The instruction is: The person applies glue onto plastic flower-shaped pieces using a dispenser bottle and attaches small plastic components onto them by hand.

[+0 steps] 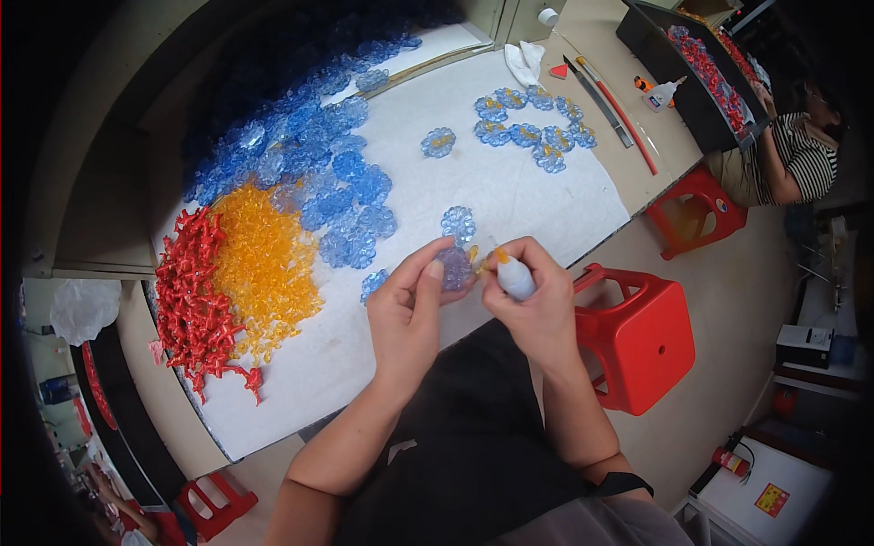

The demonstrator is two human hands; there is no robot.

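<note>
Left hand [407,314] pinches blue flower [455,267] beside glue bottle [513,277].

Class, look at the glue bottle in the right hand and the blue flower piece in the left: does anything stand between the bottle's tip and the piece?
Nothing visible does. The right hand holds the glue bottle with its orange tip toward the blue flower piece pinched in the left hand.

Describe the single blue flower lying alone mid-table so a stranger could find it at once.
Start at the white work table. Between the big blue heap and the far cluster of finished flowers lies one blue flower. It has an orange centre and touches nothing else.
</note>
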